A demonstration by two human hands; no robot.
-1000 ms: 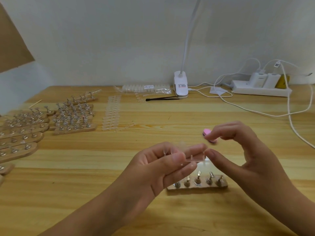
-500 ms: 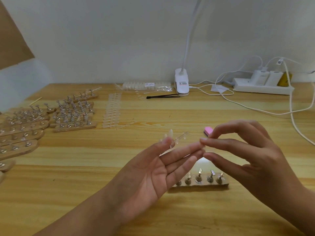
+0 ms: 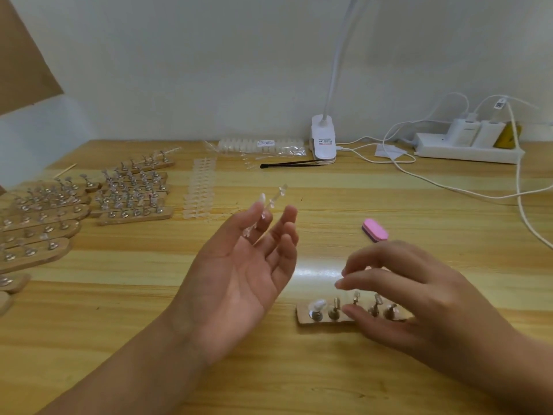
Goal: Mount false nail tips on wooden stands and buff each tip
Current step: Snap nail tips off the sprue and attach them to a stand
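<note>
Item one: we list a clear strip of nail tips (image 3: 267, 209), pinched between the thumb and forefinger of the left hand (image 3: 239, 274). The palm faces up, the other fingers are loosely spread, and the strip slants up past the fingertips. Item two: a wooden stand (image 3: 305, 320) with five metal pegs lies on the table (image 3: 329, 378), just under the fingertips of the right hand (image 3: 419, 301). One nail tip (image 3: 319, 303) sits on the peg farthest from that hand's palm. The right fingers are curled over the pegs; we cannot tell whether they hold anything. Item three: a pink buffer block (image 3: 375, 230) lies beyond the right knuckles, apart from them. Beyond the left fingertips we note loose strips (image 3: 200, 190) of tips, and on that hand's thumb side rows of spare stands (image 3: 134, 199). Far past both hands: a bag (image 3: 260, 145) of tips, black tweezers (image 3: 290, 163), a lamp clip (image 3: 323, 139) and a power strip (image 3: 466, 148) with white cables.
</note>
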